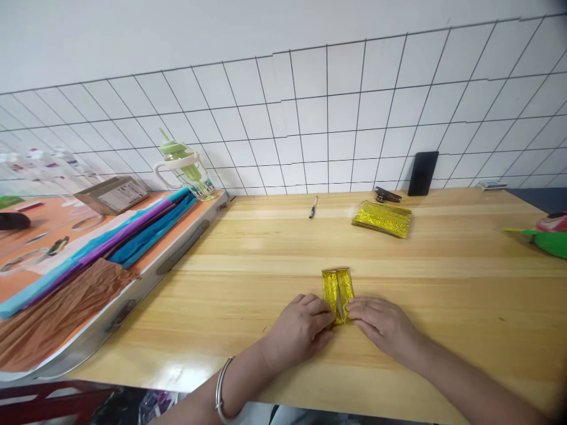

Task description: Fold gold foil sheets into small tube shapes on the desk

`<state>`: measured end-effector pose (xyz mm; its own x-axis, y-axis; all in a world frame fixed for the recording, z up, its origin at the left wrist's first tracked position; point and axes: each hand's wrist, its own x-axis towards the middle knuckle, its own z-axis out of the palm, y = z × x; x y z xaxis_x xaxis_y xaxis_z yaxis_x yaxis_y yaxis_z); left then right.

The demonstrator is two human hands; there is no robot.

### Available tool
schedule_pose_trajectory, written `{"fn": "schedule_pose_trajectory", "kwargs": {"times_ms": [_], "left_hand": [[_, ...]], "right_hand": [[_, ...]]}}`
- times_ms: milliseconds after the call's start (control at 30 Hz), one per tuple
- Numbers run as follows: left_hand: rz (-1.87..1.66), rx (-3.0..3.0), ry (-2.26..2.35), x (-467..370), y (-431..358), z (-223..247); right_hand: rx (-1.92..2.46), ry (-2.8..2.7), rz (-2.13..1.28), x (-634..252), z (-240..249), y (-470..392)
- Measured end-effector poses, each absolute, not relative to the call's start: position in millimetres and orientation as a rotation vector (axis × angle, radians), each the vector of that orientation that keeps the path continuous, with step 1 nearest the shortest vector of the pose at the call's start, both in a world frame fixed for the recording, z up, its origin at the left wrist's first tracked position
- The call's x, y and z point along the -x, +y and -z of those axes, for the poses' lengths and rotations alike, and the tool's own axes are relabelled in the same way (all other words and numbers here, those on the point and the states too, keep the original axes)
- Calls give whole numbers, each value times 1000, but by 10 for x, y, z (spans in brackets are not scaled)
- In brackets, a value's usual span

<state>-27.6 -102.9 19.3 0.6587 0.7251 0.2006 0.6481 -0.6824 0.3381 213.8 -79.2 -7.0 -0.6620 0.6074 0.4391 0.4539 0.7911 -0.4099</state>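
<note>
A small piece of shiny gold foil paper (330, 285) lies on the wooden table before me, its two long sides folded in with a narrow gap down the middle. My left hand (305, 326) has its fingers curled onto the paper's near left edge, and a silver bangle circles that wrist. On the near right edge, my right hand (384, 326) grips with its fingers pressed together. Both hands rest low on the table, and the fingertips partly cover the paper's near end. Farther back lies a stack of gold foil paper (381, 219), untouched by either hand.
Behind the stack sit a dark clip (387, 195) and an upright black phone (423, 173). A pen (313, 207) lies near the tiled wall. Leftward, an orange-topped surface (175, 236) bears crepe paper rolls (95, 248), a carton (116, 196) and a green-lidded cup (188, 171). Something green (551, 243) is far right.
</note>
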Motion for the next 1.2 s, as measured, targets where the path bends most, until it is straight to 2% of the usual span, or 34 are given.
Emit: {"fn": "schedule_pose_trajectory", "kwargs": {"times_ms": [567,967,1200], "left_hand": [[-454,-2499,1170,236,-1116,-307],[-630,-2305,1185,257,-982,-182],[-769,-2190,1324,179,-1021,-112]], "right_hand": [[898,-2499,-465,-2061,-132,-793],[920,-2287,-547,-2092,-23,-716],[988,-2342,-480,-2095,-58,-719]]}}
